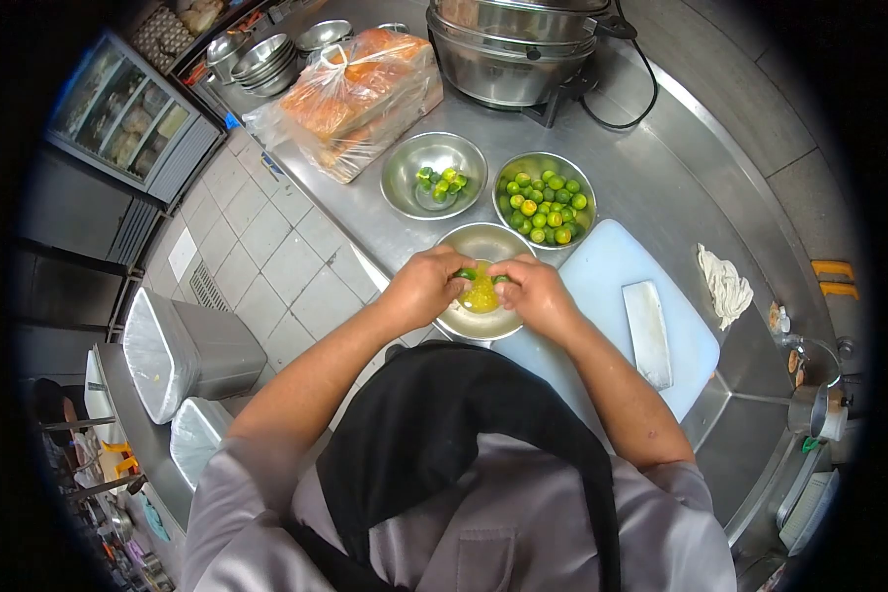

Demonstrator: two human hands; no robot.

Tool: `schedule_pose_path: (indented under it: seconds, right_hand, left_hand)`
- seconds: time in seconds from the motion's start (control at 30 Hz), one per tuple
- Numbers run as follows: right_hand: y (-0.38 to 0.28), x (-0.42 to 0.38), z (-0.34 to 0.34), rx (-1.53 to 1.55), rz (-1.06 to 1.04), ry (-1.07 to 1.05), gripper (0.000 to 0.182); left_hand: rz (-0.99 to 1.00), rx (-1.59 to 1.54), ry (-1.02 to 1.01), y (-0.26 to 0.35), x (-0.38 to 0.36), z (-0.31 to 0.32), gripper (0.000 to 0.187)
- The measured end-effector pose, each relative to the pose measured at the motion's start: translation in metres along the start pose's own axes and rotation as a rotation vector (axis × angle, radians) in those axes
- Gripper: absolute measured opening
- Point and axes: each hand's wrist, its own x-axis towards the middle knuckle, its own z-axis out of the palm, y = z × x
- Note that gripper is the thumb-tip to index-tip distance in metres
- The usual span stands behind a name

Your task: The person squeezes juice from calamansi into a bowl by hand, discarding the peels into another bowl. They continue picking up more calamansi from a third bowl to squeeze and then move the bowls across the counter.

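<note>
Head view: left fingers point(452, 260) and right fingers point(513, 267) grip small, green-skinned citrus pieces point(467, 273).

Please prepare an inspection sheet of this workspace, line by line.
Surface: steel counter; pale cutting board with a metal blade lying on it.
Job's things: centre bowl with yellow contents; full bowl of whole green citrus; third bowl with fewer.
Clutter: crumpled cloth, plastic-wrapped bundle.
Grip: left hand and right hand each pinch a green piece over the centre bowl.
Cables: black cord beside the steel pot.
Surroundings: lined bins, tiled floor, glass-fronted cabinet.
</note>
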Motion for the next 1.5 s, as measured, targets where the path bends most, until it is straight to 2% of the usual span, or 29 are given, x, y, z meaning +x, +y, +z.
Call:
schedule_pose_path:
  seconds: [0.03, 0.07, 0.13, 0.23, 0.47, 0.67, 0.87, 0.93, 1.0, 1.07, 1.1, 1.17, 1.2, 1.27, 1.4, 1.43, 1.5]
  right_hand:
    - [-0.002, -0.001, 0.002, -0.208, -0.120, 0.014, 0.021]
    - [0.000, 0.000, 0.005, -0.208, -0.122, 0.014, 0.021]
    - [0.006, 0.001, 0.012, -0.475, -0.314, 0.079, 0.018]
    - [0.001, -0.002, 0.014, -0.534, -0.217, -0.024, 0.017]
    - [-0.005, 0.005, 0.011, -0.659, -0.298, -0.029, 0.023]
    - [-0.009, 0.004, 0.008, -0.659, -0.345, -0.009, 0.025]
    - [-0.006, 0.002, 0.016, -0.722, -0.312, -0.053, 0.020]
    - [-0.008, 0.012, 0.016, -0.534, -0.348, 0.096, 0.018]
    - [-0.028, 0.040, 0.004, -0.424, -0.425, 0.197, 0.024]
    - [-0.051, 0.068, -0.013, -0.297, -0.399, 0.269, 0.035]
    - [-0.048, 0.081, -0.025, -0.355, -0.390, 0.318, 0.035]
    - [-0.034, 0.099, -0.061, -0.479, -0.404, 0.397, 0.032]
    - [-0.022, 0.102, -0.076, -0.612, -0.258, 0.399, 0.030]
    - [-0.002, 0.110, -0.095, -0.852, 0.078, 0.324, 0.026]
    - [0.044, 0.124, -0.094, -0.928, 0.119, 0.309, 0.023]
    - [0.050, 0.124, -0.093, -0.933, 0.066, 0.345, 0.023]
    - [0.051, 0.116, -0.096, -0.935, 0.027, 0.383, 0.024]
  left_hand:
    - [0.039, 0.075, -0.004, -0.001, -0.001, 0.000, 0.022]
    - [0.040, 0.076, -0.003, -0.002, -0.001, 0.000, 0.022]
    - [0.060, 0.205, -0.034, -0.003, 0.000, 0.000, 0.020]
    - [0.023, 0.320, 0.003, 0.001, -0.001, 0.003, 0.025]
    - [0.071, 0.365, 0.018, 0.003, 0.001, 0.010, 0.030]
    - [0.120, 0.279, 0.085, 0.000, 0.001, 0.014, 0.019]
    - [0.034, 0.281, -0.014, -0.001, -0.002, 0.013, 0.011]
    - [0.169, 0.183, 0.128, -0.009, 0.005, 0.008, 0.010]
    - [0.077, 0.217, 0.220, -0.018, 0.026, -0.015, 0.022]
    - [-0.005, 0.219, 0.257, -0.017, 0.059, -0.049, 0.027]
    - [-0.002, 0.220, 0.254, -0.011, 0.068, -0.060, 0.027]
    - [-0.011, 0.477, 0.349, -0.003, 0.085, -0.076, 0.031]
    - [-0.008, 0.480, 0.348, -0.003, 0.093, -0.075, 0.031]
    - [0.119, 0.436, 0.262, -0.002, 0.108, -0.055, 0.030]
    - [0.251, 0.518, -0.017, -0.005, 0.155, 0.002, 0.022]
    - [0.253, 0.519, -0.023, -0.009, 0.165, 0.014, 0.022]
    - [0.236, 0.707, -0.153, -0.014, 0.183, 0.035, 0.027]
